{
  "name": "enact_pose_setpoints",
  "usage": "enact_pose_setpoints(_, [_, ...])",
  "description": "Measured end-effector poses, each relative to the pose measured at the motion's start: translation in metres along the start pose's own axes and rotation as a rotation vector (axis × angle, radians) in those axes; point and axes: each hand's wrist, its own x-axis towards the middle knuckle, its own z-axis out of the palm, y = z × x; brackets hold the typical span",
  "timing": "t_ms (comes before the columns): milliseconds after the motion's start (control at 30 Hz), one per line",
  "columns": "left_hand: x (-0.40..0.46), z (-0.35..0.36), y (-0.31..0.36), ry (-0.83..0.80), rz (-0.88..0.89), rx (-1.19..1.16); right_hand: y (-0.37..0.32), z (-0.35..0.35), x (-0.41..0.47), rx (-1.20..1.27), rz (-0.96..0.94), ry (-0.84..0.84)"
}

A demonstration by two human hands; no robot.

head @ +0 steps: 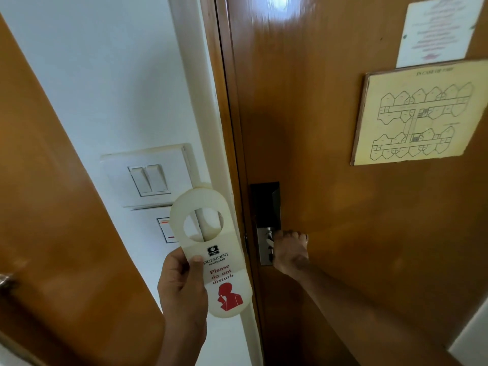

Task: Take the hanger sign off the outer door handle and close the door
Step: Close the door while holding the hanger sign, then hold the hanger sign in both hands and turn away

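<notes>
The cream hanger sign (211, 244), printed "Please do not disturb" in red with a red figure, is held upright in my left hand (182, 283), thumb on its front, in front of the white wall beside the door frame. The brown wooden door (343, 207) lies against its frame at the left edge. My right hand (290, 252) is wrapped around the inner door handle next to the metal lock plate (265, 247); the handle itself is mostly hidden by my fingers. A dark lock housing (265, 204) sits above the plate.
A white switch panel (148, 178) and a smaller switch (166, 229) are on the wall left of the frame. Another wooden door (52, 207) with a metal handle (6, 282) stands at the left. A floor-plan notice (420, 112) and a paper sheet (438, 30) hang on the door.
</notes>
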Motion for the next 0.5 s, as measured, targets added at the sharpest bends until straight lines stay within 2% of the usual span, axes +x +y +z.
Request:
enact_pose_setpoints(100, [-0.01, 0.005, 0.002, -0.033, 0.045, 0.001, 0.003, -0.006, -0.037, 0.21, -0.008, 0.225])
enact_pose_setpoints(133, [-0.014, 0.01, 0.002, -0.059, 0.062, -0.006, 0.005, -0.005, -0.055, 0.419, 0.024, 0.294])
enact_pose_setpoints(167, [-0.016, 0.016, 0.001, -0.081, 0.077, -0.013, 0.006, -0.01, -0.076, 0.744, 0.093, 0.313])
enact_pose_setpoints(233, [-0.026, 0.034, -0.002, -0.127, 0.075, -0.043, 0.01, -0.019, -0.121, 1.468, 0.293, 0.176])
enact_pose_setpoints(267, [-0.03, 0.044, -0.006, -0.133, 0.072, -0.06, 0.014, -0.018, -0.142, 1.717, 0.351, 0.1])
enact_pose_setpoints(300, [-0.035, 0.055, -0.011, -0.134, 0.064, -0.076, 0.021, -0.019, -0.162, 1.855, 0.365, 0.072])
enact_pose_setpoints(400, [-0.05, 0.091, -0.03, -0.243, -0.03, -0.146, 0.037, -0.026, -0.208, 2.015, 0.44, 0.21])
enact_pose_setpoints(467, [-0.071, 0.116, -0.046, -0.408, -0.114, -0.156, 0.063, -0.03, -0.23, 1.92, 0.535, 0.408])
enact_pose_setpoints(500, [-0.073, 0.121, -0.051, -0.454, -0.12, -0.147, 0.072, -0.035, -0.234, 1.866, 0.546, 0.453])
